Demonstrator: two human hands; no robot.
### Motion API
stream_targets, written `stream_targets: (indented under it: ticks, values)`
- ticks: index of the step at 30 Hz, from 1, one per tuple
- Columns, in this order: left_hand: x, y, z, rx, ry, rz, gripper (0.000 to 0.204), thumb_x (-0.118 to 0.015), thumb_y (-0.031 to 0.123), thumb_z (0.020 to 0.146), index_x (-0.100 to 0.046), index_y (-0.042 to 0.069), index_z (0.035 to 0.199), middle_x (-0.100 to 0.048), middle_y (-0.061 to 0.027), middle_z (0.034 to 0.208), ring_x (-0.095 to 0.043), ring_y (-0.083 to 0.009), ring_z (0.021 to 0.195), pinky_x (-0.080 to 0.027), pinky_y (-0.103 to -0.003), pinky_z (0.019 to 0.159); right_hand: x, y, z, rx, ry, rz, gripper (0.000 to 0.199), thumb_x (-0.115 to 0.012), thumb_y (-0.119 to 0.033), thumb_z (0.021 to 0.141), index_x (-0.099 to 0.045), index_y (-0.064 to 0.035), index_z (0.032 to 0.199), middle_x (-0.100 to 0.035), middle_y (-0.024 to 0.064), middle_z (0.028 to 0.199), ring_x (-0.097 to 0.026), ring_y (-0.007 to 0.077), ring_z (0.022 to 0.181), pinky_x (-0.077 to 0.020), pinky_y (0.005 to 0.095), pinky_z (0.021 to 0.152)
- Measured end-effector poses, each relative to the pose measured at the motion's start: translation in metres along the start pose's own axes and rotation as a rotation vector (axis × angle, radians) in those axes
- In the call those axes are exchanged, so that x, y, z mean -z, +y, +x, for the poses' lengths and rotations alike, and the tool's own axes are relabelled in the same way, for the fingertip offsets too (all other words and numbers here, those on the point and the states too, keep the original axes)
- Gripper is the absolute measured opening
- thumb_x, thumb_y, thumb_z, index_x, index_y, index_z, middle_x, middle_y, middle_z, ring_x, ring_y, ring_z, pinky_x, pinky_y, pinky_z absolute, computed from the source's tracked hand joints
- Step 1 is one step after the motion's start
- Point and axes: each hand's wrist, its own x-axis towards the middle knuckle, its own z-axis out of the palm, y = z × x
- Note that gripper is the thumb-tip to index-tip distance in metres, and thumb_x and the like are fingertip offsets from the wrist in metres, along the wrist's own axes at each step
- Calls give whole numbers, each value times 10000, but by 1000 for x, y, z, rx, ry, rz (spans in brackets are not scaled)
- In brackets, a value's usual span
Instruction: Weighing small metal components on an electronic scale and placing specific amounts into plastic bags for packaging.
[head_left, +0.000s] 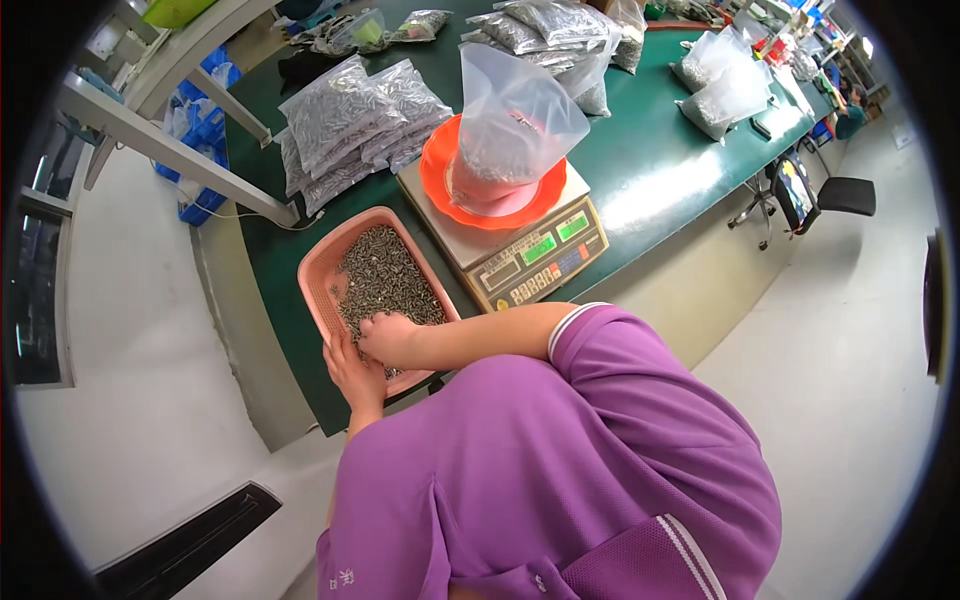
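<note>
Resting together at the near end of a pink tray (318, 272), the left hand (352, 376) lies open against the tray's edge while the right hand (388, 338) curls over a heap of small grey metal parts (385, 278) that fills the tray; whether it grips any cannot be told. Just beyond the tray, on the green table (640, 170), stands a scale (530, 255) carrying an orange dish (480, 200) with a clear plastic bag (515, 115) upright in it, and further filled bags (355, 125) lie stacked behind.

Hands (375, 350) in pink tray (318, 272), small metal parts (385, 275).
</note>
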Motion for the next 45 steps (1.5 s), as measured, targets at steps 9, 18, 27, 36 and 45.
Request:
stream_targets:
  ticks: [9, 18, 27, 36, 45]
  values:
    - [3, 0, 1, -11, -17, 9, 429, -566, 108, 711, -494, 33, 1127, -404, -149, 1259, -325, -383, 1200, -312, -486, 958, 178, 18, -80, -149, 269, 498, 179, -598, -261, 801, -630, -93, 852, -576, 85, 751, -574, 239, 755, -466, 349, 696]
    - [4, 1, 1, 1, 1, 5, 387, -555, 118, 733, -512, 17, 1104, -396, -154, 1271, -311, -383, 1217, -294, -478, 976, 312, 153, -101, -552, -140, -36, 245, -509, -132, 769, -645, -56, 958, -657, 98, 823, -625, 223, 737, -480, 322, 688]
    - [14, 8, 3, 90, -24, -44, 372, -570, 105, 702, -525, -2, 1055, -423, -180, 1206, -323, -401, 1200, -287, -484, 980, 238, 178, -69, -147, -81, -496, 230, -550, -228, 763, -633, -25, 834, -609, 131, 833, -580, 280, 794, -449, 355, 693]
    - [14, 10, 0, 79, 50, -65, 318, -560, 81, 696, -551, -7, 1001, -436, -165, 1194, -347, -386, 1179, -306, -478, 961, 230, 166, -59, -202, -176, -757, 288, -543, -263, 779, -603, -14, 911, -619, 141, 849, -610, 286, 770, -475, 389, 686]
    - [11, 5, 1, 19, 86, -81, 264, -549, 69, 679, -556, -7, 932, -470, -151, 1154, -381, -363, 1135, -356, -466, 912, 261, 194, -69, -701, -68, -435, 218, -509, -197, 777, -648, -66, 882, -645, 143, 884, -627, 305, 818, -503, 400, 674]
